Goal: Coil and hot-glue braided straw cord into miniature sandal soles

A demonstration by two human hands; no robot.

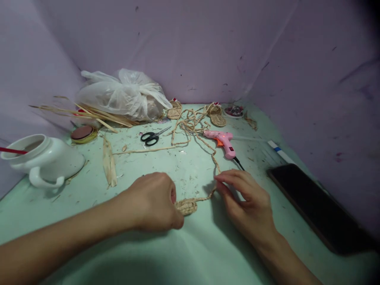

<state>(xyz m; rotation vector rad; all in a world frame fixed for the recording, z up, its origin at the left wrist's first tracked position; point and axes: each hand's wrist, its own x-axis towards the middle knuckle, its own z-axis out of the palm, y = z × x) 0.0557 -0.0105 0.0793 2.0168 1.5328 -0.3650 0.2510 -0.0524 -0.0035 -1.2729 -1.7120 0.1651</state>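
My left hand (154,202) is closed on a small coiled piece of braided straw (187,206), which sticks out past its thumb and fingers. From that piece a braided straw cord (204,198) runs right to my right hand (245,198), whose thumb and fingertips pinch it. Beyond the pinch the cord goes up the table to a loose tangle of the same cord (192,122). A pink glue gun (222,141) lies just beyond my right hand, with a clear glue stick in its back end.
Black-handled scissors (152,137), a dried husk strip (109,162) and a white jug on its side (53,156) lie leftward. Behind are a tied plastic bag (127,95) and two small woven slippers (218,115). A dark phone-like slab (317,209) lies at right.
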